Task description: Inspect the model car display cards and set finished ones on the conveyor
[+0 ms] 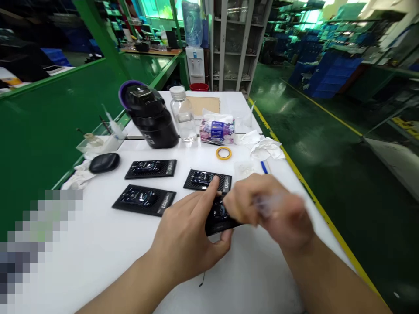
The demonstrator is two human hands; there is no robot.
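Water dispenser, blue bottle on top, is ahead of me; red bucket at its foot. Just right of dispenser: grey cabinet with shelves. Left of it: cluttered bench, green partition, slanting green post. Bright, green-tinted window behind it, upper left. My white table in front of it. Right of it: glossy dark-green floor, yellow lines, stacked blue bins farther right.
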